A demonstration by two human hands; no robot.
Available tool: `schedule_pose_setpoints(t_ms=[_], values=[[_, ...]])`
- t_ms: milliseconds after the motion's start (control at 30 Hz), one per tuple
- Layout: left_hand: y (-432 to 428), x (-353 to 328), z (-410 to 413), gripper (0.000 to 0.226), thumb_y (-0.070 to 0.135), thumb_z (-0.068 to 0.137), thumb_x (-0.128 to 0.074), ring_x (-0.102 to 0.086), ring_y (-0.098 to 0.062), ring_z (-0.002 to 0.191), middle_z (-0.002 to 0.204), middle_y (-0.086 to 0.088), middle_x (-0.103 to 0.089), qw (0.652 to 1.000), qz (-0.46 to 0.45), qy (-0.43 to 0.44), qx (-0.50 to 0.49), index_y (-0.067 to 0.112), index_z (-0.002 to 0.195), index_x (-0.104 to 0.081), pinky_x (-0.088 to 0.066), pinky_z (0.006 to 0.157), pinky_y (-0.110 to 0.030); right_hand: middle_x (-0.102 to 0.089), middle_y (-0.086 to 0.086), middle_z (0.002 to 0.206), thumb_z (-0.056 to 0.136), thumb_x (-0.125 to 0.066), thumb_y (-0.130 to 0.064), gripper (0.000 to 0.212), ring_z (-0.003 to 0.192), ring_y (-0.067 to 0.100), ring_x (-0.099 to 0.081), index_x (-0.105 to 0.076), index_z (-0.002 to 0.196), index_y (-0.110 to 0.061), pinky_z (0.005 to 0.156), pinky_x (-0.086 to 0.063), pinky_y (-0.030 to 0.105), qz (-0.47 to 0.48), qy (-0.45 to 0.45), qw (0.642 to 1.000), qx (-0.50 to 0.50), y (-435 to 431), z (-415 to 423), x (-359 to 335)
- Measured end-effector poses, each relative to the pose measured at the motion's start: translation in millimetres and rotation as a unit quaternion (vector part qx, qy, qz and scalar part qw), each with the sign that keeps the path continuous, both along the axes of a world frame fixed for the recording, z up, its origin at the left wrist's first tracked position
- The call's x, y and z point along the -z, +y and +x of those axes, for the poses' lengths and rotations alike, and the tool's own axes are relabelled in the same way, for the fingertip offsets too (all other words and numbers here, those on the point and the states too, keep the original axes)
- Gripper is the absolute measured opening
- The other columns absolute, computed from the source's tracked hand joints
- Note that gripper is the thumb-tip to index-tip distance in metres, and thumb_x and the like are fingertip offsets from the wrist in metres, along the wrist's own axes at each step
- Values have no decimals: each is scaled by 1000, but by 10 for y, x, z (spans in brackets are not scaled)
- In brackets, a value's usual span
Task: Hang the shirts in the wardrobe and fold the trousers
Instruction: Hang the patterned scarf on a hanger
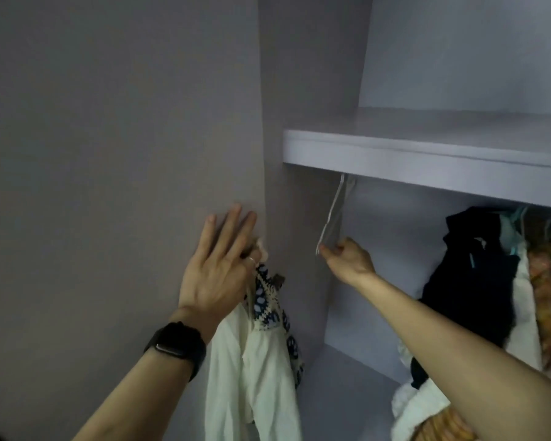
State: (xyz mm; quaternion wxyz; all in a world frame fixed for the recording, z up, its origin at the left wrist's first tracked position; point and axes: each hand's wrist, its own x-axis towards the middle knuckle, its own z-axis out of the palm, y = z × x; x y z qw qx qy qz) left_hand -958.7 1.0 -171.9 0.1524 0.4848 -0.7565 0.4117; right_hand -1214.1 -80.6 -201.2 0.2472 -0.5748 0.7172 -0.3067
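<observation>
Two hands up, left hand (218, 265) flat on wardrobe panel (109, 122) pinching white shirt (252, 377), right hand (350, 259) pinching hanger (331, 214)

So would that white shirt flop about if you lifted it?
Probably floppy: the white shirt hangs limp in folds below the left hand. Likely light too: a small pinch seems to hold it. It may sway when moved.
</observation>
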Motion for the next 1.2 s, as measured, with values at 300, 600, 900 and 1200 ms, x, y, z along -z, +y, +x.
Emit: schedule_pose_setpoints(t_ms=[300, 600, 900, 1200], values=[[-199, 165, 149, 26, 27, 103, -48, -16, -47, 151, 162, -18, -30, 994, -91, -65, 1, 23, 122, -65, 12, 119, -62, -69, 17, 122, 92, -65, -23, 31, 117, 32, -64, -72, 115, -4, 91, -49, 30, -32, 39, 994, 98, -604, 277, 135], [-211, 216, 94, 36, 30, 107, -33, -6, -47, 153, 166, -17, -21, 992, -96, -78, -24, 25, 133, -57, 13, 118, -64, -67, 16, 128, 91, -55, -34, 44, 118, 33, -63, -70, 120, -5, 99, -51, 36, -81, 5, 987, 139, -547, 251, -61], [-118, 162, 72, 47, 36, 104, -30, 3, -44, 154, 168, -13, -10, 996, -23, -78, -48, 28, 146, -49, 23, 116, -61, -65, 23, 127, 103, -31, -48, 59, 115, 41, -61, -72, 116, -7, 101, -49, 43, -101, 32, 976, 190, -106, -103, -334], [160, 55, -96, 26, 32, 94, -56, -27, -33, 151, 157, -11, -42, 980, 83, 165, 72, 22, 109, -75, 2, 126, -47, -53, 7, 57, 102, -48, -44, 59, 70, 33, -57, -50, 51, -15, 74, -47, 40, -60, -38, 987, 146, 1495, -326, -222]])
